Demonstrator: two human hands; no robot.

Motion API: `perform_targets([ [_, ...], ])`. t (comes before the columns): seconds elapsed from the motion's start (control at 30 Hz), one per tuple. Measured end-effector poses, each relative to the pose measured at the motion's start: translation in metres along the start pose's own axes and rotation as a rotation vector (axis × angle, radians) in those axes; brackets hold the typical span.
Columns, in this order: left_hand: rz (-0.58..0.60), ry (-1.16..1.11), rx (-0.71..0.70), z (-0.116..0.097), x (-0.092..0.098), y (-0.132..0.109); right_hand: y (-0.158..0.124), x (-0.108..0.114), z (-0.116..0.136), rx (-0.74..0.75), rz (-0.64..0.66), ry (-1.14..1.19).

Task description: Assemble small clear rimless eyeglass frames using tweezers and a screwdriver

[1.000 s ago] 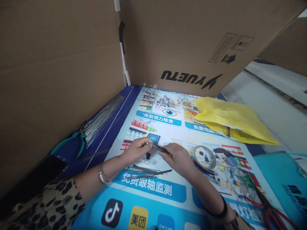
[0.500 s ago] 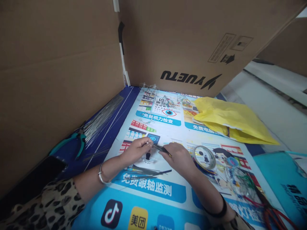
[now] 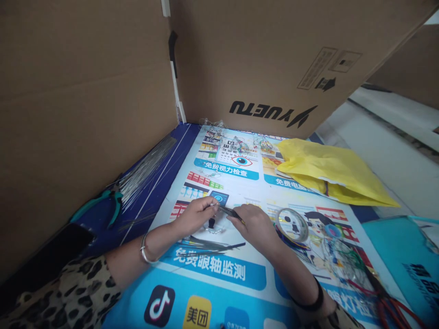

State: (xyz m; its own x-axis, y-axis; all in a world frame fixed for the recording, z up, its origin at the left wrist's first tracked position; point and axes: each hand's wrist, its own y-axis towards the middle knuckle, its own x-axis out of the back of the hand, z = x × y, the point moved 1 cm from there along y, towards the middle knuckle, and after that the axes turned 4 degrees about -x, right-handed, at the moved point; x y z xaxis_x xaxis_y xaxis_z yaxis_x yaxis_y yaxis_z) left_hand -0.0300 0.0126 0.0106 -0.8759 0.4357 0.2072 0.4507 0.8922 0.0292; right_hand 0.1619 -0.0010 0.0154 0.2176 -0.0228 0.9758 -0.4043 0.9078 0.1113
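Observation:
My left hand (image 3: 202, 214) pinches a small string of clear beads (image 3: 214, 230), which hangs in a loop below the fingertips over the printed sheet. My right hand (image 3: 255, 224) is closed around dark tweezers (image 3: 233, 213), whose tips point left and meet the beads at my left fingertips. The exact contact between tips and beads is too small to make out. Just below the hands lies a bundle of thin dark wires (image 3: 209, 246). Right of my right hand sits a roll of clear tape (image 3: 292, 225).
Teal-handled pliers (image 3: 115, 201) and a sheaf of silvery wires (image 3: 147, 169) lie at left. Cardboard walls (image 3: 240, 59) rise behind and left. A yellow bag (image 3: 332, 171) is at right, above a wire tangle (image 3: 346, 262) and red-handled pliers (image 3: 386, 301). Beaded wire pieces (image 3: 240, 144) lie at the back.

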Motion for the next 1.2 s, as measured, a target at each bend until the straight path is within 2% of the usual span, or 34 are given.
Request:
perform_targets([
  [0.47, -0.029, 0.056, 0.018, 0.0006, -0.0014, 0.0006, -0.0011, 0.0025, 0.0026, -0.018, 0.013, -0.074],
  [1.2, -0.025, 0.157, 0.005, -0.0044, -0.0017, 0.0012, 0.0001, -0.0052, 0.0049, 0.006, -0.023, -0.143],
])
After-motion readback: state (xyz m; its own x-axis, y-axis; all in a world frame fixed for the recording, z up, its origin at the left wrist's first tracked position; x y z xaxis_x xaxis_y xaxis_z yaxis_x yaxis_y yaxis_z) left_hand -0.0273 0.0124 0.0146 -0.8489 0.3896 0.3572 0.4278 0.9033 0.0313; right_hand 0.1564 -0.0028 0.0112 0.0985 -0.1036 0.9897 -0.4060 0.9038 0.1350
